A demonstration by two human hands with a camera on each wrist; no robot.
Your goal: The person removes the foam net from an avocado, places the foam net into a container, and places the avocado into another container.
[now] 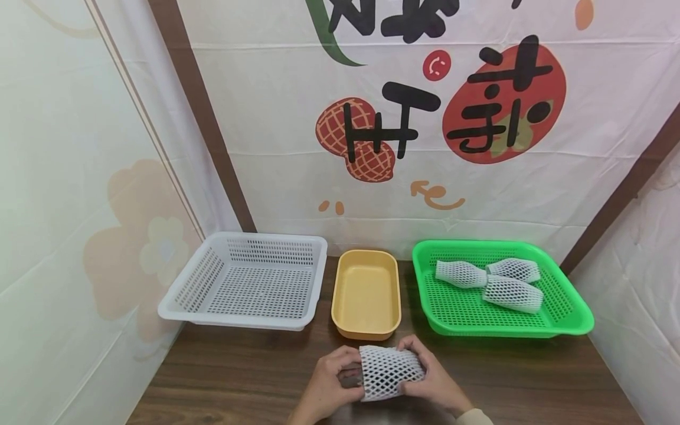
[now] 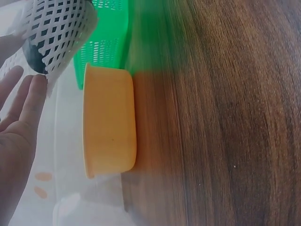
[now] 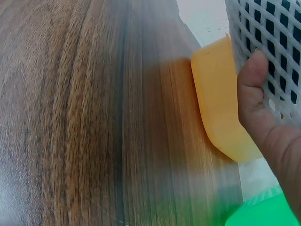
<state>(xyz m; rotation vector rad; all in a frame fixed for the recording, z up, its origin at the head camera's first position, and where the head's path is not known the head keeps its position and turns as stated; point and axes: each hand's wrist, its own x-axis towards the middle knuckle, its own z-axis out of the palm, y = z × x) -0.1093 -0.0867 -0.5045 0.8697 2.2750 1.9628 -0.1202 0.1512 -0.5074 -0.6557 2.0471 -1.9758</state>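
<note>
A white foam net sleeve [image 1: 390, 373] is held between both hands above the near part of the table. Something dark shows through its mesh and at its open end in the left wrist view; its kind cannot be told. My left hand [image 1: 336, 381] holds the sleeve's left, open end, with fingertips [image 2: 37, 87] at the rim. Around the right end, my right hand [image 1: 427, 378] grips the sleeve, its thumb [image 3: 252, 80] pressed on the mesh. Just beyond the hands stands a yellow tub [image 1: 368, 295] with nothing in it.
On the wooden table [image 1: 239, 378], a white perforated basket [image 1: 241, 321] stands at the left. A green basket [image 1: 499, 329] at the right holds several white net-sleeved items [image 1: 512, 293]. Printed cloth [image 1: 287, 195] hangs behind and at both sides.
</note>
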